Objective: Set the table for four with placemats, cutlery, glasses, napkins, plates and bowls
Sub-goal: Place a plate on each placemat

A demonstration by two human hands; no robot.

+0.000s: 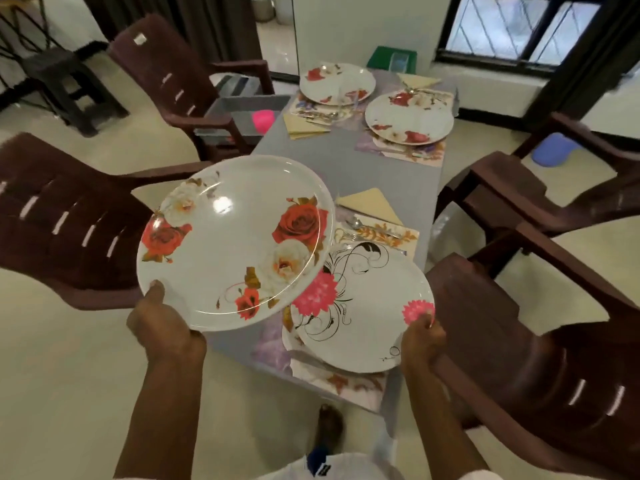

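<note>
White rose plate is held in the air over the near left edge of the table and tilts down toward the person. The left hand pinches its near rim, thumb on top; the other fingers are hidden beneath. The right hand pinches the near right rim of the pink-flower plate the same way. That plate sits over the placemat at the near edge; whether it rests on the mat cannot be told.

Hazards:
- Each plate hangs from a single rim pinch. The tilted rose plate could slide out of the grip.
- The rose plate's rim overlaps above the pink-flower plate. Lowering it here would probably knock rim on rim.
- The cutlery and folded napkin lie just beyond the pink-flower plate. Pushing that plate forward would likely shift them.

Clearance: the tabletop is narrow. Two set plates occupy the far end, with a bare band across the middle. A brown chair stands close on the left and another chair close on the right, limiting elbow room.
</note>
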